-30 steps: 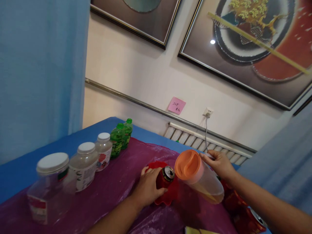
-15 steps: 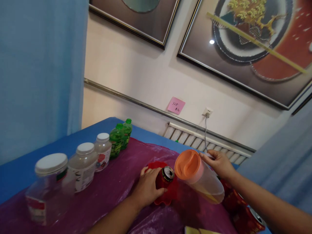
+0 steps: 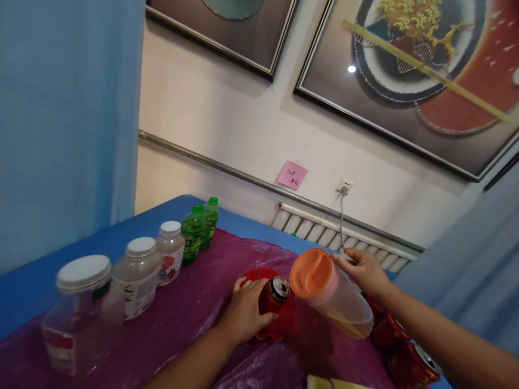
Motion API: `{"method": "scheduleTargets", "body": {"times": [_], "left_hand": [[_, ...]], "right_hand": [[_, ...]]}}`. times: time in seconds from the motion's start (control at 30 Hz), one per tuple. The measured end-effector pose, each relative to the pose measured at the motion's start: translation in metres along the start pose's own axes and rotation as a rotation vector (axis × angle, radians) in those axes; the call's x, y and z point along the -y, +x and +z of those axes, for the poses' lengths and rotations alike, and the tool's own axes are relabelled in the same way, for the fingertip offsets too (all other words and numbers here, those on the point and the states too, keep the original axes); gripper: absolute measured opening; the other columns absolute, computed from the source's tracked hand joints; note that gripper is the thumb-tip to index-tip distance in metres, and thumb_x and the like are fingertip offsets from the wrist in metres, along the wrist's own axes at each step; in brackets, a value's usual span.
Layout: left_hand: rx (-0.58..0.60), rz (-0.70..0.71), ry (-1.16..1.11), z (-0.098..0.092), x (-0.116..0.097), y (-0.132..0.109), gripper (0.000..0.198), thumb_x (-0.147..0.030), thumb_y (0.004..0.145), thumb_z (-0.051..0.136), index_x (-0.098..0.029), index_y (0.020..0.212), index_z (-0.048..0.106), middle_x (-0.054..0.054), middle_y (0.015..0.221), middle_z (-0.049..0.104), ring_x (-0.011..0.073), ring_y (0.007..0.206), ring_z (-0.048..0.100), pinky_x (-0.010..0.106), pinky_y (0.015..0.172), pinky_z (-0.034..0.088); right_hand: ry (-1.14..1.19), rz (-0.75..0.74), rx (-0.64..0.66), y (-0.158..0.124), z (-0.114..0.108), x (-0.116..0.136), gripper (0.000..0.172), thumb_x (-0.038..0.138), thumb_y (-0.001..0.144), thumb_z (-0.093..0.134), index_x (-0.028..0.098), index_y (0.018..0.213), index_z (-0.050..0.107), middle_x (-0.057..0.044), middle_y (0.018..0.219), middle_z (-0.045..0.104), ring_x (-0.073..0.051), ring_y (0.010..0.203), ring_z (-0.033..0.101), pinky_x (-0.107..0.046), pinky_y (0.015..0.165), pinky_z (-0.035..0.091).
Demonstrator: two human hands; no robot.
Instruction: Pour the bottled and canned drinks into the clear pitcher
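My left hand (image 3: 247,309) is wrapped round a red can (image 3: 271,302) with a silver top, which stands over a red scalloped dish (image 3: 284,322). With my right hand (image 3: 367,273) I grip the handle of a clear pitcher (image 3: 344,308). The pitcher is tilted to the left, its orange lid (image 3: 313,274) close to the can's top but apart from it. Some yellowish liquid lies along the pitcher's lower side. No stream shows between lid and can.
Three clear jars with white lids (image 3: 140,278) and two green bottles (image 3: 193,235) line the left side of the purple sheet (image 3: 194,324). More red cans (image 3: 413,364) stand at the right, under my right forearm. A yellow item (image 3: 332,382) lies at the front edge.
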State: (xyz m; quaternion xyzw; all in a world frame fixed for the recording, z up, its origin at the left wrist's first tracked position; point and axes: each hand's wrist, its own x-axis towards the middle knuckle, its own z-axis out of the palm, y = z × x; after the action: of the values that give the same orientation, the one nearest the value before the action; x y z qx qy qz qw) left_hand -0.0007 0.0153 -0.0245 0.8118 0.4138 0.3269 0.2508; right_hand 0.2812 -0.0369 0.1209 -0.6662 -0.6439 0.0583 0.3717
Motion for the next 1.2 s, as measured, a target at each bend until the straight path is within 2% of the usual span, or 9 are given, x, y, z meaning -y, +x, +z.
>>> {"method": "scheduleTargets", "body": {"times": [0.87, 1.2], "left_hand": [[0.024, -0.016, 0.009, -0.0005, -0.0004, -0.0001, 0.076, -0.039, 0.062, 0.086, -0.022, 0.131, 0.059, 0.01, 0.129, 0.069, 0.0321, 0.123, 0.059, 0.052, 0.119, 0.021], [0.032, -0.02, 0.012, -0.0016, -0.0019, 0.0002, 0.074, -0.039, 0.061, 0.086, -0.027, 0.129, 0.059, 0.008, 0.129, 0.069, 0.0321, 0.124, 0.059, 0.052, 0.119, 0.02]], "right_hand": [[0.0, 0.001, 0.01, 0.0001, -0.0017, 0.0051, 0.053, 0.06, 0.081, 0.06, 0.026, 0.056, 0.029, 0.007, 0.056, 0.022, -0.009, 0.051, 0.023, -0.025, 0.046, 0.02], [-0.016, -0.006, 0.009, 0.0004, -0.0026, -0.0005, 0.054, 0.061, 0.081, 0.06, 0.025, 0.056, 0.03, 0.007, 0.055, 0.023, -0.009, 0.05, 0.024, -0.025, 0.045, 0.02]]}}
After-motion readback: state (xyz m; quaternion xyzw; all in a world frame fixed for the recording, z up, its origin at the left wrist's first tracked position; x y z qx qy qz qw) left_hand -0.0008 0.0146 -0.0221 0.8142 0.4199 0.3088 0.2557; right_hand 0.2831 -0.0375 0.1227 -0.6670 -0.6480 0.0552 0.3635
